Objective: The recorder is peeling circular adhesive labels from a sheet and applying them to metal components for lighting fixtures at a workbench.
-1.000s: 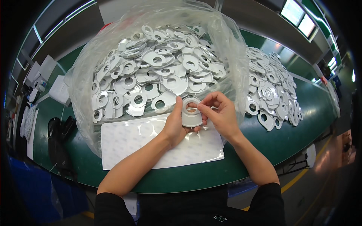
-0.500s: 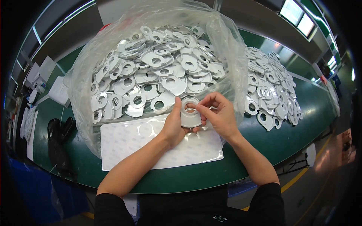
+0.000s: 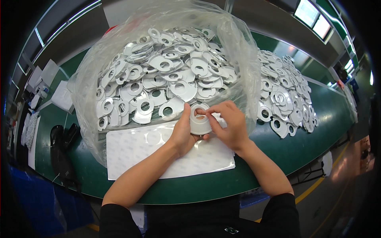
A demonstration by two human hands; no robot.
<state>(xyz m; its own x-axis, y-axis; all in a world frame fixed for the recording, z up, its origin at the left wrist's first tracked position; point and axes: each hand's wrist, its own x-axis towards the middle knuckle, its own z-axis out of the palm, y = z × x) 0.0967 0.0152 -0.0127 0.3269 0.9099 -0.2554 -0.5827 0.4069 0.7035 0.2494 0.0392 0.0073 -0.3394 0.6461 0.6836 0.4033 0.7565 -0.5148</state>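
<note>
My left hand (image 3: 183, 133) holds a flat white ring-shaped part (image 3: 199, 123) from below and from its left side. My right hand (image 3: 229, 123) pinches the part's upper right rim with thumb and fingers. Both hands hover over a white sheet (image 3: 135, 148) with faint round outlines, lying on the green table (image 3: 278, 158). Just behind the hands stands a large clear plastic bag (image 3: 87, 91), open and full of several similar white parts with round holes.
A loose heap of the same white parts (image 3: 283, 93) lies on the table to the right of the bag. A black object (image 3: 61, 148) sits at the left table edge. White boxes and papers (image 3: 51, 85) lie at the far left.
</note>
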